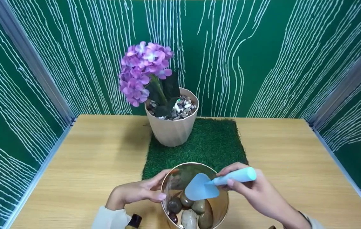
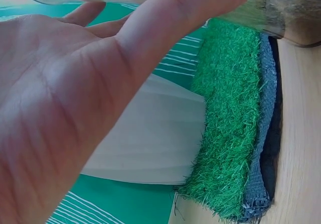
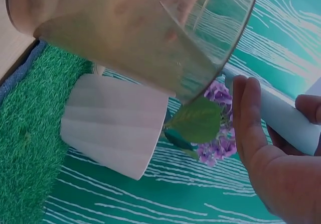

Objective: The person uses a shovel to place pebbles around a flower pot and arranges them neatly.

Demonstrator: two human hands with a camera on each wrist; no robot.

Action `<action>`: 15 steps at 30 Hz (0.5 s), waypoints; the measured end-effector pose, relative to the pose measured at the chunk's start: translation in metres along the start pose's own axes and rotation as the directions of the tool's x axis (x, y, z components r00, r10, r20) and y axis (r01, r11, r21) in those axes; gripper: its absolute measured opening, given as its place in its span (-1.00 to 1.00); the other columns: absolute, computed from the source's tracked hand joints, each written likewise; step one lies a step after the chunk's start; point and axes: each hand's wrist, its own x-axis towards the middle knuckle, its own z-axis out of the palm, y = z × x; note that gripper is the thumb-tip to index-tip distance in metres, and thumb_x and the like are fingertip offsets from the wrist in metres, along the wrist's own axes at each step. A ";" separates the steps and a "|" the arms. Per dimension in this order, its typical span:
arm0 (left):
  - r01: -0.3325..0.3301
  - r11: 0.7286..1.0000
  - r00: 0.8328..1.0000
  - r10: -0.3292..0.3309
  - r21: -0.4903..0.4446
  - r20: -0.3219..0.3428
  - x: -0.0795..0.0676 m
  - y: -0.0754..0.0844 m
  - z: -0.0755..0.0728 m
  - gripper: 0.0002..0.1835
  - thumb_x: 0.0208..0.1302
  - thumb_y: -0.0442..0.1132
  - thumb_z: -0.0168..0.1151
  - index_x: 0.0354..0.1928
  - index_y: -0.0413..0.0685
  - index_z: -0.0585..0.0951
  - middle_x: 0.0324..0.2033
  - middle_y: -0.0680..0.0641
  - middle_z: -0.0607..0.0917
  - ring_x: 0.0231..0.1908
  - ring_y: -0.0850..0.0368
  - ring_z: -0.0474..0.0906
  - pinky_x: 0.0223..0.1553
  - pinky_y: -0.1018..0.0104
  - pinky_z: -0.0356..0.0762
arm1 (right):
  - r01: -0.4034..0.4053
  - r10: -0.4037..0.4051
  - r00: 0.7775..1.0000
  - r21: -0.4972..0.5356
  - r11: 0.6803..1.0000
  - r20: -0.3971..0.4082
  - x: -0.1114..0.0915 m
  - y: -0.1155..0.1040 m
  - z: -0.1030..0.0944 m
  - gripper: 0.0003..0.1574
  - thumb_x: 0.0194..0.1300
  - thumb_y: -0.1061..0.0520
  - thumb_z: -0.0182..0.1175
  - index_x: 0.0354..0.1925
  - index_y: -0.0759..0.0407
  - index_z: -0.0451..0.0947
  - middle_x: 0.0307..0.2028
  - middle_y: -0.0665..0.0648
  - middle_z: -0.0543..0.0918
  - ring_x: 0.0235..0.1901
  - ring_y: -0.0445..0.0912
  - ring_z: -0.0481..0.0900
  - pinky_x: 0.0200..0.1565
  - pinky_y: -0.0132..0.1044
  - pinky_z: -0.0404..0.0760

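Note:
A clear glass jar (image 1: 222, 206) with a gold-looking rim stands at the table's front, holding several large smooth stones (image 1: 189, 218). From its left side, my left hand (image 1: 136, 192) grips it, thumb on the near side and fingers behind. The thumb lies along the glass in the left wrist view. My right hand (image 1: 260, 194) holds a small light-blue trowel (image 1: 238, 176) by its handle at the jar's right rim. The trowel's blade (image 1: 202, 188) points left and down over the jar's mouth, above the stones. Its blade also shows through the glass in the right wrist view.
Behind the jar, a pale ribbed pot (image 1: 172, 132) with purple flowers (image 1: 145, 68) and small pebbles stands on a green artificial turf mat (image 1: 220, 140). A black-capped object (image 1: 135, 220) is by my left sleeve. Green walls with white lines enclose the wooden table (image 1: 282, 152).

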 end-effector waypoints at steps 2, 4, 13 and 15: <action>-0.001 1.000 1.000 0.001 -0.002 0.004 0.000 0.000 0.000 0.01 0.49 0.14 0.21 0.73 0.12 -0.15 0.68 -0.25 -0.01 0.65 -0.28 -0.02 0.35 -0.02 0.52 | -0.016 0.017 1.000 -0.034 0.999 0.014 0.002 -0.001 0.003 -0.76 0.58 0.33 0.11 0.11 0.43 0.56 0.03 0.16 0.74 -0.05 -0.12 0.80 -0.03 -0.24 0.80; 0.004 1.000 1.000 -0.004 -0.001 0.003 0.000 0.001 0.000 0.02 0.49 0.14 0.21 0.73 0.11 -0.16 0.69 -0.25 -0.04 0.65 -0.30 -0.04 0.35 -0.02 0.52 | -0.027 0.030 0.999 -0.068 0.997 0.035 0.004 -0.002 0.006 -0.77 0.58 0.30 0.14 0.10 0.38 0.59 0.02 0.30 0.74 -0.08 -0.12 0.81 -0.04 -0.26 0.79; 0.033 0.999 0.999 -0.033 0.003 -0.017 -0.002 0.003 0.001 0.03 0.48 0.15 0.22 0.74 0.14 -0.17 0.70 -0.22 -0.12 0.65 -0.34 -0.10 0.30 0.02 0.57 | -0.036 0.056 0.990 -0.156 0.987 0.126 0.013 -0.004 0.018 -0.79 0.54 0.22 0.23 0.06 0.22 0.70 -0.04 0.28 0.80 -0.17 -0.19 0.74 -0.14 -0.30 0.77; 0.034 0.999 0.999 -0.034 0.000 -0.018 -0.002 0.003 0.001 0.03 0.48 0.14 0.22 0.74 0.14 -0.16 0.71 -0.22 -0.12 0.66 -0.34 -0.10 0.31 0.01 0.56 | -0.042 0.066 0.987 -0.164 0.985 0.143 0.014 -0.004 0.021 -0.79 0.53 0.19 0.25 0.05 0.20 0.71 -0.02 0.26 0.81 -0.15 -0.19 0.73 -0.12 -0.33 0.76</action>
